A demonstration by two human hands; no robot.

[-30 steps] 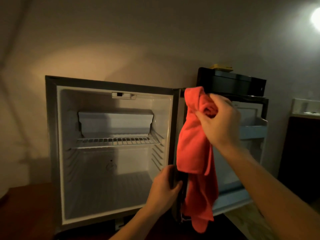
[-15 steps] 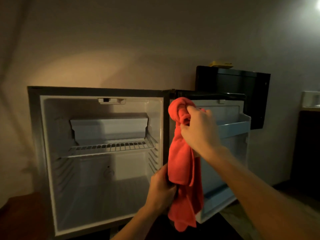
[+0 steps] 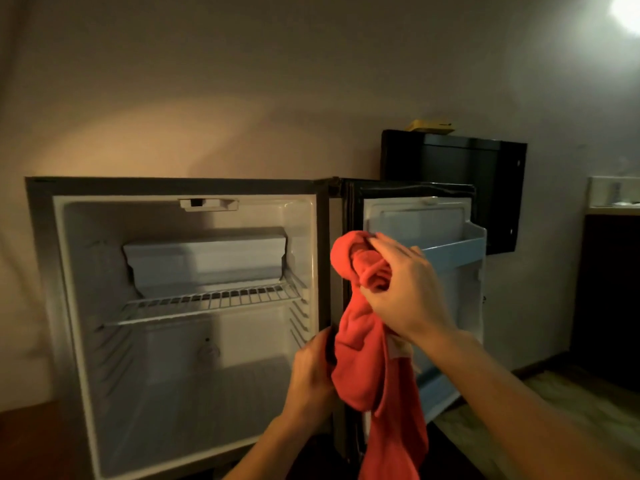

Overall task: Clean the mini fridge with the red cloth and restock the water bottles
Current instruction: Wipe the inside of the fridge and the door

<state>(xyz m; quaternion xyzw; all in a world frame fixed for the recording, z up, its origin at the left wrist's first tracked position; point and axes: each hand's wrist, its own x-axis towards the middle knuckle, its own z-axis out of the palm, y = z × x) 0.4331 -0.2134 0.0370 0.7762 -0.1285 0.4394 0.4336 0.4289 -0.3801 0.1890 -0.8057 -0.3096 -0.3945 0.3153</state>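
Note:
The mini fridge (image 3: 41,258) stands open with a bare white interior, a wire shelf (image 3: 207,303) across the middle and a small freezer box above it. Its door (image 3: 464,258) swings out to the right, showing pale blue door racks. My right hand (image 3: 405,289) grips the bunched top of the red cloth (image 3: 367,372), which hangs down in front of the fridge's hinge edge. My left hand (image 3: 311,375) holds the cloth lower down, close to the fridge's right front edge. No water bottles are in view.
A black box (image 3: 485,174) hangs on the wall behind the door with a yellow item (image 3: 431,126) on top. A dark cabinet (image 3: 613,299) stands at the far right. A bright lamp (image 3: 627,8) glares at top right. The fridge sits on a dark wooden surface (image 3: 27,441).
My right hand with the cloth has dropped lower and the view has shifted, so the fridge sits lower in frame. My left hand stays at the fridge's right edge.

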